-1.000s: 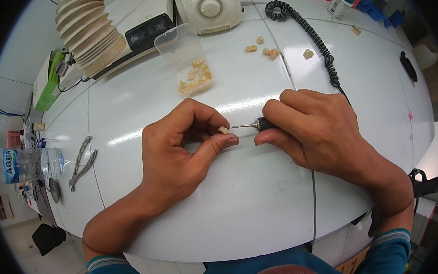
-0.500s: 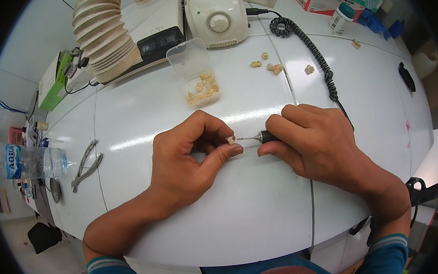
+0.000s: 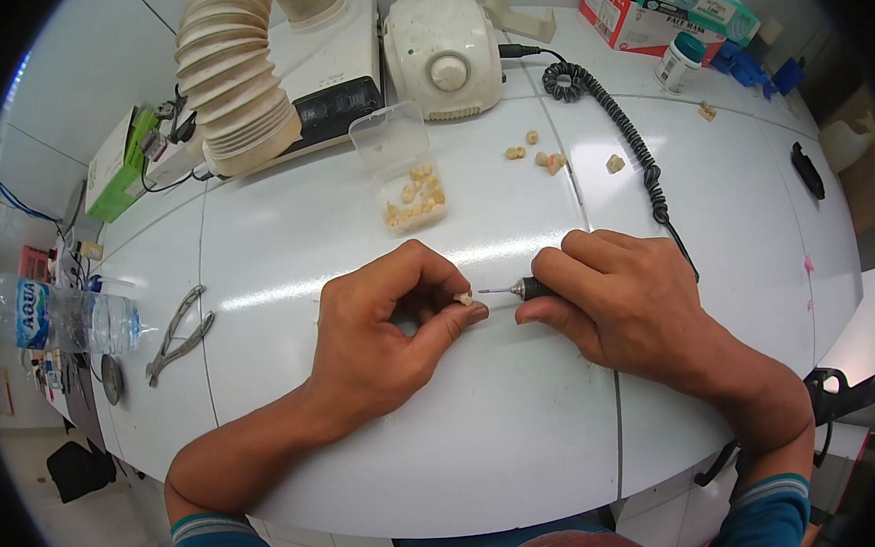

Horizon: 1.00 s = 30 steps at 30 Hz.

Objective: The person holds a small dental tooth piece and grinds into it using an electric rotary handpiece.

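Observation:
Between thumb and fingertips, my left hand (image 3: 381, 332) pinches a small cream-coloured dental crown (image 3: 464, 298). My right hand (image 3: 620, 302) is wrapped round a dark rotary handpiece (image 3: 533, 288), which points left. A thin metal bur (image 3: 499, 291) sticks out of its front, its tip just to the right of the crown with a slight gap showing. Most of the handpiece is hidden inside my right hand. Beyond my hands, a clear plastic box (image 3: 379, 189) with its lid raised holds several similar tooth-shaped pieces (image 3: 415, 197).
A control unit (image 3: 442, 58) with a dial stands at the back, near a coiled black cable (image 3: 620, 112). Left of it is a ribbed hose (image 3: 235, 80). Metal pliers (image 3: 179, 334) and a water bottle (image 3: 80, 317) lie left. More tooth pieces (image 3: 551, 162) and boxes (image 3: 632, 16) are at the back right.
The whole view has shifted slightly, so the bench things appear a little lower. The crown is turned a little in my left fingers. Both grips stay the same.

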Each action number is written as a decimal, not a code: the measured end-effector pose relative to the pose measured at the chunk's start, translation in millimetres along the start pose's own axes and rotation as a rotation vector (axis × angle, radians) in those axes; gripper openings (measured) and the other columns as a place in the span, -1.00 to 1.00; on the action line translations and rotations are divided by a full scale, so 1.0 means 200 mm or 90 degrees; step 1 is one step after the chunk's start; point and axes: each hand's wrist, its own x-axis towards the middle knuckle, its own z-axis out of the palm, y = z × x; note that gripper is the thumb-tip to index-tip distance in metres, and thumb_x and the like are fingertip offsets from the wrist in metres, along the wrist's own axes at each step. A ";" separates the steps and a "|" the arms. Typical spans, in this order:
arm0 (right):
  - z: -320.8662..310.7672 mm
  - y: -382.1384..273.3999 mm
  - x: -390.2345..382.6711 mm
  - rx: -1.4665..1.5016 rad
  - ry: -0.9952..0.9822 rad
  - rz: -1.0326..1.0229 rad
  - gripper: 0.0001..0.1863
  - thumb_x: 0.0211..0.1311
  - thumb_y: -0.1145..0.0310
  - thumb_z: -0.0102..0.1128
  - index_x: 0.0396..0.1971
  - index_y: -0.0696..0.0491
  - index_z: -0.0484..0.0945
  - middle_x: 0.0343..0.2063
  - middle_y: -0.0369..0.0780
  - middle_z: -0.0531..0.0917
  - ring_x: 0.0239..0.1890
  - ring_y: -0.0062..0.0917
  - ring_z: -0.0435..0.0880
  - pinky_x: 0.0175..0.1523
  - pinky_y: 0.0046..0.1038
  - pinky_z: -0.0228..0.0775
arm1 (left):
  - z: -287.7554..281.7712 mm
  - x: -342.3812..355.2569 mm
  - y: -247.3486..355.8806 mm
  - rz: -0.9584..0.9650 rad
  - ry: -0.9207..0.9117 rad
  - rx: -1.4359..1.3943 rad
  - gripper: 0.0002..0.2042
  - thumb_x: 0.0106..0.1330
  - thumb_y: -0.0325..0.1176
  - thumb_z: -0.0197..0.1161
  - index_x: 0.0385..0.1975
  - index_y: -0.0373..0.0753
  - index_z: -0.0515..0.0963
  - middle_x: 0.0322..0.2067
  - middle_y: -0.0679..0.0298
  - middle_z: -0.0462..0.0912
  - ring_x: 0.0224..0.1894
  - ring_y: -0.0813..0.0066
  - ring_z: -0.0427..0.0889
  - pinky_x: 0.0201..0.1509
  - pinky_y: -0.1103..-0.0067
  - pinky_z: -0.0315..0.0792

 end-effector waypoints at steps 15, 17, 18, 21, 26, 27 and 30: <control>0.01 -0.05 -0.01 0.006 0.003 0.015 -0.66 0.50 -0.05 0.44 -0.21 -0.09 0.64 -0.45 -0.33 0.60 -0.43 -0.44 0.77 -0.48 -0.35 0.50 | -0.02 -0.01 -0.01 0.002 -0.043 0.025 -0.79 0.33 -0.67 0.59 -0.24 -0.35 0.62 -0.21 0.24 0.79 -0.17 0.63 0.74 -0.09 0.63 0.65; 0.02 -0.05 -0.01 0.002 0.006 0.012 -0.67 0.50 -0.05 0.43 -0.21 -0.09 0.64 -0.45 -0.32 0.60 -0.43 -0.44 0.77 -0.49 -0.35 0.50 | -0.02 -0.01 -0.02 0.003 -0.045 0.022 -0.78 0.32 -0.67 0.60 -0.26 -0.35 0.62 -0.22 0.24 0.78 -0.18 0.63 0.74 -0.10 0.63 0.64; 0.02 -0.05 -0.01 -0.004 0.005 0.009 -0.67 0.51 -0.05 0.43 -0.21 -0.09 0.64 -0.45 -0.32 0.61 -0.43 -0.45 0.76 -0.49 -0.36 0.50 | -0.02 -0.01 -0.03 0.003 -0.046 0.019 -0.77 0.31 -0.67 0.60 -0.27 -0.35 0.61 -0.22 0.24 0.78 -0.19 0.64 0.73 -0.11 0.63 0.64; 0.03 -0.05 -0.02 -0.003 0.006 0.006 -0.67 0.51 -0.05 0.43 -0.20 -0.09 0.64 -0.45 -0.33 0.61 -0.43 -0.45 0.76 -0.49 -0.36 0.49 | -0.02 -0.01 -0.01 0.006 -0.047 0.041 -0.76 0.30 -0.67 0.61 -0.28 -0.34 0.61 -0.23 0.24 0.77 -0.21 0.64 0.73 -0.13 0.62 0.64; 0.03 -0.05 -0.02 -0.001 0.014 -0.001 -0.68 0.52 -0.04 0.42 -0.22 -0.09 0.64 -0.45 -0.33 0.59 -0.43 -0.45 0.75 -0.48 -0.36 0.49 | 0.00 -0.01 -0.02 0.047 -0.034 0.070 -0.76 0.27 -0.66 0.63 -0.31 -0.34 0.61 -0.28 0.24 0.75 -0.25 0.62 0.73 -0.18 0.62 0.61; 0.04 -0.04 -0.03 0.004 0.018 -0.003 -0.68 0.52 -0.04 0.41 -0.23 -0.09 0.64 -0.45 -0.33 0.60 -0.43 -0.45 0.75 -0.48 -0.36 0.49 | 0.00 -0.01 -0.02 0.063 -0.029 0.084 -0.75 0.26 -0.66 0.64 -0.33 -0.33 0.61 -0.30 0.23 0.75 -0.27 0.61 0.72 -0.20 0.63 0.60; 0.04 -0.05 -0.03 0.005 0.027 -0.007 -0.67 0.53 -0.04 0.40 -0.25 -0.09 0.63 -0.45 -0.33 0.60 -0.43 -0.45 0.74 -0.48 -0.36 0.49 | -0.01 -0.01 -0.02 0.062 -0.035 0.095 -0.76 0.23 -0.67 0.64 -0.35 -0.33 0.62 -0.32 0.22 0.73 -0.30 0.59 0.73 -0.24 0.62 0.58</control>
